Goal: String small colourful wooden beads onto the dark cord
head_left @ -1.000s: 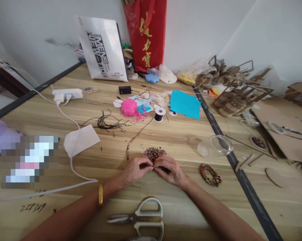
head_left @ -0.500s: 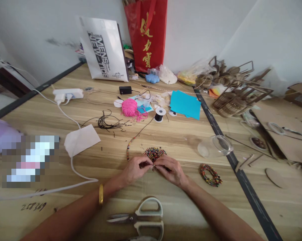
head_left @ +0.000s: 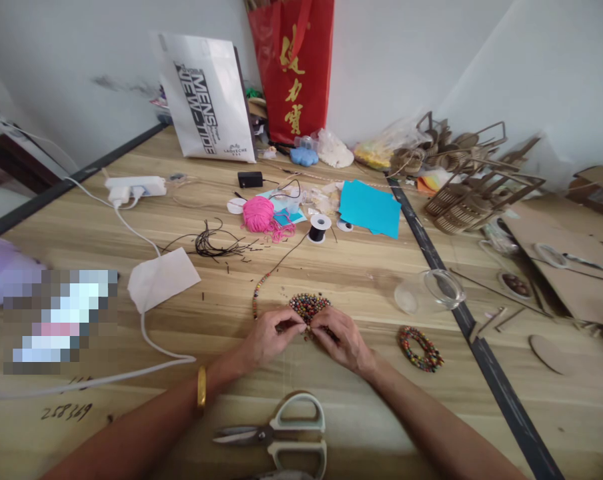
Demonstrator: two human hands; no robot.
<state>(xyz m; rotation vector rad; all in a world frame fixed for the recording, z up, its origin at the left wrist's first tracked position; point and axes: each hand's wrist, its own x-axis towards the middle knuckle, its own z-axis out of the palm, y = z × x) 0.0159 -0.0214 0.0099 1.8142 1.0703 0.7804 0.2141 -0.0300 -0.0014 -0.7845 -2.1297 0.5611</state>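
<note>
A pile of small multicoloured beads (head_left: pixel 309 304) lies on the table just beyond my hands. From a spool of black cord (head_left: pixel 320 229) the cord runs down to a row of threaded beads (head_left: pixel 256 297), which passes out of sight behind my left hand (head_left: pixel 276 338). That hand is closed in a pinch, its fingertips on the cord's end at the pile's near edge. My right hand (head_left: pixel 342 339) is also pinched closed, fingertips close to the left ones; anything between them is too small to make out. A coiled bead string (head_left: pixel 421 349) rests to the right.
Scissors (head_left: pixel 281 435) lie open-bladed between my forearms. A clear jar (head_left: pixel 429 292) lies on its side at right. Farther back are pink yarn (head_left: pixel 258 214), blue sheets (head_left: pixel 370 208) and loose black cords (head_left: pixel 214 240). A white cable (head_left: pixel 151 343) crosses the left side.
My right fingertips have drawn slightly right, away from the left ones, and curl more over the beads. My left hand stays nearly still.
</note>
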